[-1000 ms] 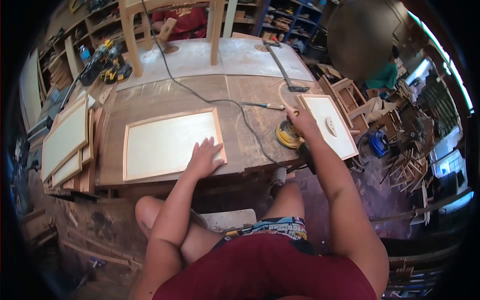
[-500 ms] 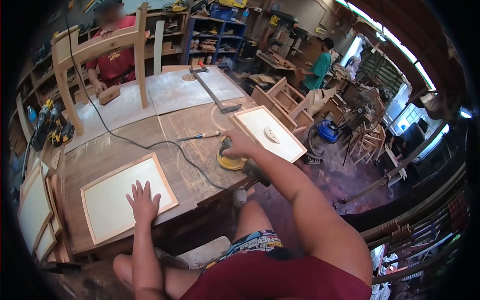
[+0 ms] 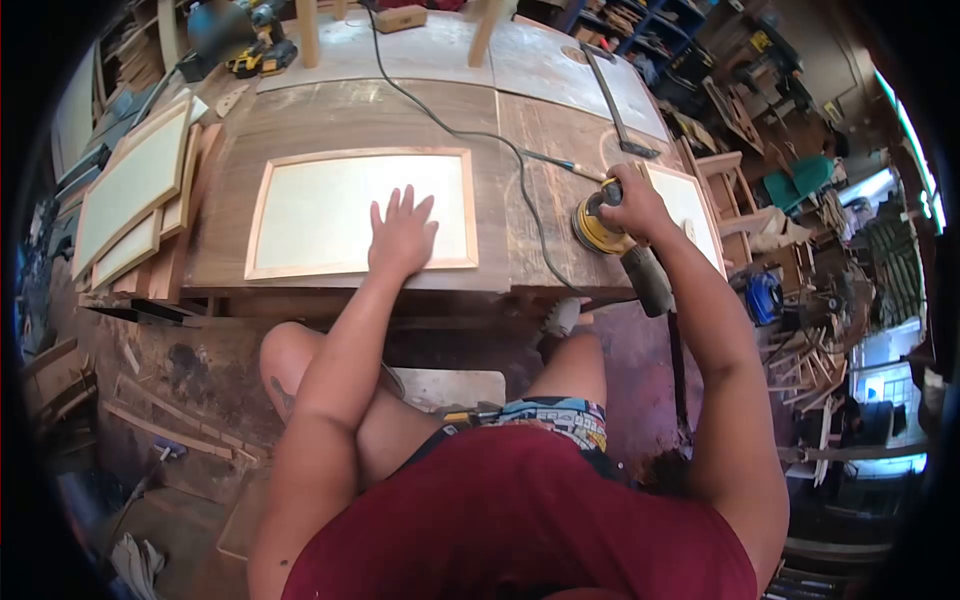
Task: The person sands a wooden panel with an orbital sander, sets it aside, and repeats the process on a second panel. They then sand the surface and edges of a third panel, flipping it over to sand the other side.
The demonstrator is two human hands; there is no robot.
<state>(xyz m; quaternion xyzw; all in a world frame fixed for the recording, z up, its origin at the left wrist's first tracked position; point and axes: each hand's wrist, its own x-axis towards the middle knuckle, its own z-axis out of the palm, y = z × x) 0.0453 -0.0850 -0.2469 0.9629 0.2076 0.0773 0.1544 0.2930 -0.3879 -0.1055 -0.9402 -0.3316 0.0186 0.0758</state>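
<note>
My left hand (image 3: 403, 238) lies with fingers spread on the pale panel (image 3: 320, 215) with a light wood frame, which rests flat near the table's front edge. On the right, my right hand (image 3: 638, 205) is wrapped round the top of a yellow and black sander (image 3: 596, 232). A dark dust canister (image 3: 648, 282) sticks out from the sander over the table edge. Just beyond it, a long thin tool with a wooden handle (image 3: 588, 172) points toward my right hand. Partly behind my right forearm is another framed panel (image 3: 690, 205).
Several framed panels (image 3: 135, 200) are stacked at the table's left end. A dark cord (image 3: 450, 130) crosses the table (image 3: 350, 110). A bar clamp (image 3: 612, 110) lies farther back, with cordless drills (image 3: 265, 50) at far left. A wooden chair (image 3: 730, 190) stands at right.
My view has swung left and downward, so the table looks squarer to me. My left hand stays on the panel, and my right hand keeps its hold on the sander.
</note>
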